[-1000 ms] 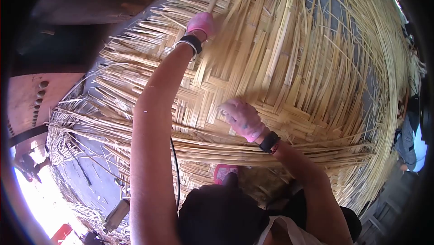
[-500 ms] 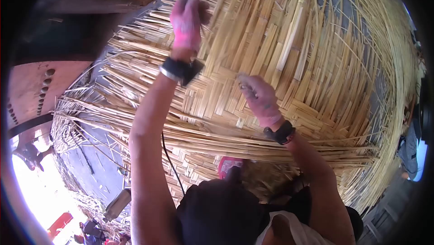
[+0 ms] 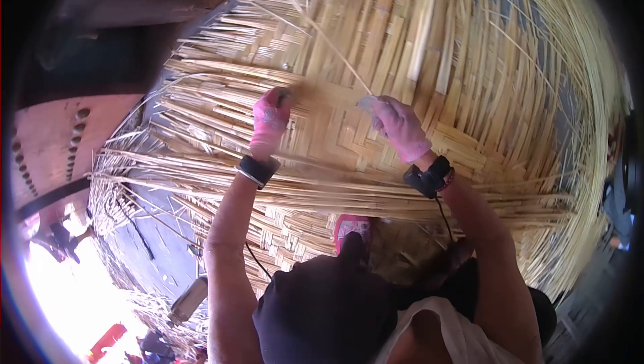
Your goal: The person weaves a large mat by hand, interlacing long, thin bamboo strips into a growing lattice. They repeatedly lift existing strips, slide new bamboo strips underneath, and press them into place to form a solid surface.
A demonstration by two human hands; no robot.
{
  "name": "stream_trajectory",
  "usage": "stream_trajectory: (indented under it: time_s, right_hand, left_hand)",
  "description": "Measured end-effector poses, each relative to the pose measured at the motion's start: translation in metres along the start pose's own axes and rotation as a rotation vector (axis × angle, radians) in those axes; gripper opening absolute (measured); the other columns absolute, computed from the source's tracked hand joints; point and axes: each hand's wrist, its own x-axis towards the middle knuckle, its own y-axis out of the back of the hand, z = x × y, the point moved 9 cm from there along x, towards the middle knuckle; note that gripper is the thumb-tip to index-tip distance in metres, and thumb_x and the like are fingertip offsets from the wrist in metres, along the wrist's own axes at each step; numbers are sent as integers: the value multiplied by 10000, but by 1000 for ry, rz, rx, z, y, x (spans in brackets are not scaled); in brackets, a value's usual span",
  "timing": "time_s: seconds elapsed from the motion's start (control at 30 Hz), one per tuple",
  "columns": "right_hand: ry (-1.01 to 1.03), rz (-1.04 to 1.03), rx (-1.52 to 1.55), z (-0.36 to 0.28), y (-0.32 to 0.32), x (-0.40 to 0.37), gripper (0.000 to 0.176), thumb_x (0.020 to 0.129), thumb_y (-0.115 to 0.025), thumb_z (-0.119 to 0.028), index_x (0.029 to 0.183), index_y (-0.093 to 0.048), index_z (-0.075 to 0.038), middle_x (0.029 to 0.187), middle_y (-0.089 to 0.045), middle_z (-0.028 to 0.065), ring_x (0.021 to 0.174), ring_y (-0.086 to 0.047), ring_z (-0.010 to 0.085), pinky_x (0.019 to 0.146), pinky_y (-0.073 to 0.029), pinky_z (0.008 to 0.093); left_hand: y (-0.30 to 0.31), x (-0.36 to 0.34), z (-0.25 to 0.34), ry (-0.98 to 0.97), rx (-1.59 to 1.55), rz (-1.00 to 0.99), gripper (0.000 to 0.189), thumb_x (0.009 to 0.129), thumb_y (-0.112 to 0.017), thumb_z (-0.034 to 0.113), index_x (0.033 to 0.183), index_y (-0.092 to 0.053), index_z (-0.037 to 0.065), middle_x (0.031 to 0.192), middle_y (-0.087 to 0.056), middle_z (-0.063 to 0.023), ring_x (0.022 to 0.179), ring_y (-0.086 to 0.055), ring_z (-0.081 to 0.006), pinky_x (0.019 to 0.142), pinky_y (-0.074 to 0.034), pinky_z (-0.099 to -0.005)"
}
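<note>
My right hand [image 3: 401, 129], in a pink glove, is closed on the end of a long, thin bamboo strip [image 3: 335, 50]. The strip rises from its fingers toward the upper left, above the weave. My left hand [image 3: 271, 120], also gloved in pink, is to the left with its fingers curled in. Blur around its fingertips hides what they hold, if anything. Below both hands spreads a woven bamboo mat [image 3: 345, 137], close-plaited in the middle, with long loose splints [image 3: 419, 35] running out at the far side.
A bundle of thin strips [image 3: 402, 208] crosses the mat near my body. More strips [image 3: 594, 142] curve along the right edge. A pink shoe [image 3: 352, 226] stands on the weave. At lower left are a metallic block [image 3: 188, 301] and grey floor [image 3: 157, 256].
My left hand has come down from the far edge toward my body. My right hand has shifted slightly right. The strip now runs from my right hand to the upper left.
</note>
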Motion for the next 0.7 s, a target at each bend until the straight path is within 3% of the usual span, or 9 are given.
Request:
stream_trajectory:
  time_s: [0.07, 0.1, 0.13, 0.27, 0.3, 0.33, 0.4, 0.53, 0.7]
  right_hand:
    - [165, -5, -185, -11, 1, -7, 255, 874, -526, -289, 904, -644, -65, 701, -637, 110, 570, -597, 207, 538, -459, 302]
    - [-113, -78, -105, 6, 0, -15, 242, 851, -544, -281, 864, -651, -65, 718, -635, 123, 593, -609, 249, 554, -474, 324]
    - [-66, -134, -205, 8, -3, -21, 238, 846, -545, -281, 848, -651, -68, 714, -632, 123, 595, -609, 258, 557, -477, 335]
    - [134, -238, -461, 10, -13, -44, 248, 822, -553, -303, 782, -641, -74, 692, -615, 128, 603, -599, 296, 571, -482, 382]
    - [176, -223, -504, 9, -5, -52, 257, 815, -556, -313, 764, -638, -75, 683, -609, 130, 604, -595, 306, 575, -482, 394]
    - [107, -292, -485, 20, -2, -61, 261, 811, -554, -317, 753, -633, -75, 672, -602, 131, 609, -593, 311, 580, -481, 401]
    - [-23, -430, -434, 40, 3, -79, 270, 804, -552, -324, 732, -623, -74, 651, -588, 132, 619, -590, 323, 588, -479, 414]
    - [53, -599, -584, 40, 25, -133, 235, 796, -575, -305, 751, -634, -83, 639, -576, 154, 607, -572, 343, 580, -462, 419]
    - [133, -305, -398, 18, 64, -154, 201, 800, -566, -257, 721, -601, -76, 653, -571, 152, 627, -576, 336, 584, -454, 399]
  left_hand:
    - [-14, 9, -14, 126, -221, -151, 147, 802, -561, 50, 922, -640, 22, 805, -630, -11, 735, -571, -87, 666, -471, -236]
    - [-16, 12, -17, 129, -339, -211, 154, 807, -557, 45, 934, -638, 13, 812, -616, 9, 742, -557, -71, 665, -465, -224]
    - [-18, 13, -21, 187, -391, -223, 184, 792, -601, 136, 945, -652, 48, 762, -633, -47, 686, -579, -125, 656, -469, -263]
    - [-21, 13, 18, -40, 147, -398, 197, 780, -611, 195, 908, -670, 58, 727, -640, -152, 695, -629, -270, 648, -489, -338]
    - [-18, 13, 47, -115, 503, -491, 188, 770, -616, 203, 887, -676, 70, 692, -633, -154, 674, -632, -287, 625, -488, -349]
    - [-14, 11, 58, -262, 171, -363, 187, 768, -621, 213, 863, -679, 62, 724, -646, -149, 670, -637, -280, 624, -495, -349]
    - [-21, -10, 117, -319, 601, -598, 169, 773, -631, 192, 858, -684, 56, 743, -666, -127, 681, -651, -218, 631, -507, -313]
    - [-58, -60, 152, -69, -230, -877, 223, 807, -619, 121, 1017, -647, 50, 898, -675, -112, 777, -651, -170, 656, -509, -272]
    - [-123, -137, 193, -782, 186, -937, 388, 818, -647, 305, 1118, -594, 66, 1016, -640, -133, 784, -655, -218, 696, -519, -309]
